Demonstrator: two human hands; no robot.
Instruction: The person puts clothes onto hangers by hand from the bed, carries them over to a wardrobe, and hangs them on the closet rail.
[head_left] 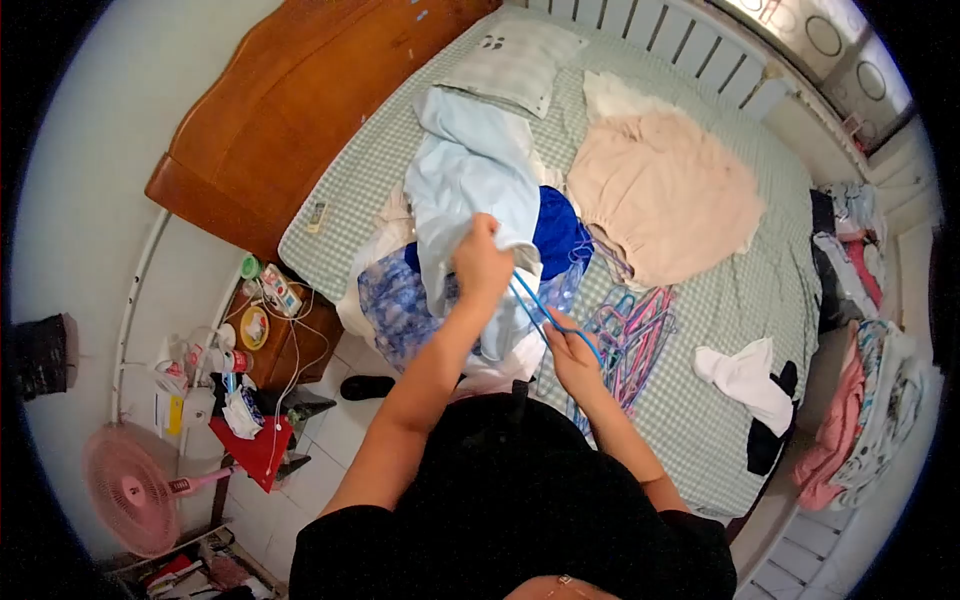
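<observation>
My left hand (483, 262) is closed on a light blue garment (470, 165) that spreads up the bed toward the pillow. A blue clothes hanger (592, 340) is in my right hand (574, 356), its fingers wrapped round it. The hanger's far end reaches up to the garment beside my left hand. Under and around the garment lie a blue-and-white patterned cloth (388, 305), a dark blue piece of clothing (558, 235) and some white cloth. Just right of my right hand is a pile of pink, blue and purple hangers (640, 340).
On the checked bed (690, 390) lie a beige gathered garment (660, 190), a pillow (512, 62), a white cloth (750, 385) and a remote (317, 217). A cluttered nightstand (290, 350) and a pink fan (130, 490) stand at left. Clothes (860, 420) hang over the right rail.
</observation>
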